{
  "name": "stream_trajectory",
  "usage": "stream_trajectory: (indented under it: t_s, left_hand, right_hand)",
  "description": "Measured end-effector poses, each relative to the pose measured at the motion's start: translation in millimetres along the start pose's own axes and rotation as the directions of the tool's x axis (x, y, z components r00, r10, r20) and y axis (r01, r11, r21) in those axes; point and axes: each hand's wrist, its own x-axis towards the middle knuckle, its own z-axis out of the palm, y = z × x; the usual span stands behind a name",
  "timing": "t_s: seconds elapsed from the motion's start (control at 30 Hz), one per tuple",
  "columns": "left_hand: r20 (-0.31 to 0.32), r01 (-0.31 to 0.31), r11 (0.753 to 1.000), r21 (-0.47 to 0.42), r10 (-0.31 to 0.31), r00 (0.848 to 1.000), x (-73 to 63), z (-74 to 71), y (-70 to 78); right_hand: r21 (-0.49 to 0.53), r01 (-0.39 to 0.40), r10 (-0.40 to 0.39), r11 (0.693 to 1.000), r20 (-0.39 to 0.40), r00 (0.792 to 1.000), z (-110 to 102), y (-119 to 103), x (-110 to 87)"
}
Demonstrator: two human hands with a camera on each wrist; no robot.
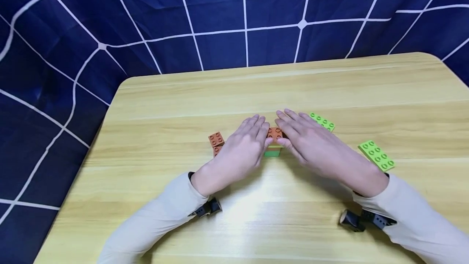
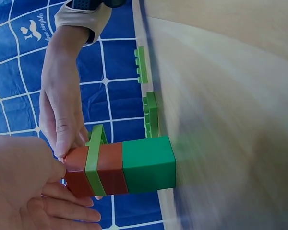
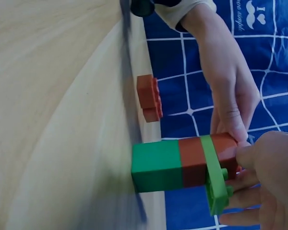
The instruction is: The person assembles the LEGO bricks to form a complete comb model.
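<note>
A stack of toy building bricks stands upright on the table between both hands. From the bottom it has a green block, a brown brick, a thin lime plate jutting out to one side, and a brown studded brick on top. My left hand is at the stack's left, fingers extended forward, thumb by the top brick's near corner. Opposite it, my right hand has straight, spread fingers and its thumb at the top brick. Part of the lime plate is hidden beneath the right hand in the head view.
Two brown bricks lie left of the left hand, partly covered by it. A lime plate rests right of the right forearm, and another lime plate shows behind the right hand. Blue gridded cloth hangs behind the wooden table.
</note>
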Motion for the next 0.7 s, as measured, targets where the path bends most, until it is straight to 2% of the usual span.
stream_trajectory:
  t_s: [0.2,0.3,0.43,0.53,0.63,0.7]
  left_hand:
    - [-0.023,-0.013,1.0,0.004,0.013,1.0,0.9,3.6,2.6]
    - [-0.052,-0.04,0.999,-0.001,0.04,0.998,1.8,5.3,2.0]
    - [-0.081,-0.045,0.999,-0.021,0.043,0.996,1.8,5.8,-1.2]
    - [-0.098,-0.049,0.998,-0.04,0.045,0.994,1.4,5.5,-3.1]
    - [-0.106,-0.057,0.997,-0.048,0.052,0.993,1.2,5.4,-3.8]
    - [-0.108,-0.054,0.998,-0.045,0.049,0.993,1.0,4.9,-3.6]
  right_hand:
    - [0.025,-0.056,0.057,0.998,-0.03,0.998,-6,17,-18.9]
    - [0.002,-0.095,0.095,0.995,-0.098,0.991,-7,34,-36.5]
    - [-0.049,-0.167,0.156,0.985,-0.173,0.972,-5,58,-61.6]
    - [-0.077,-0.276,0.265,0.958,-0.127,0.956,-3,72,-80.5]
    - [-0.093,-0.393,0.39,0.915,-0.048,0.92,1,81,-97.0]
    - [-0.098,-0.442,0.443,0.892,-0.012,0.897,4,85,-104.8]
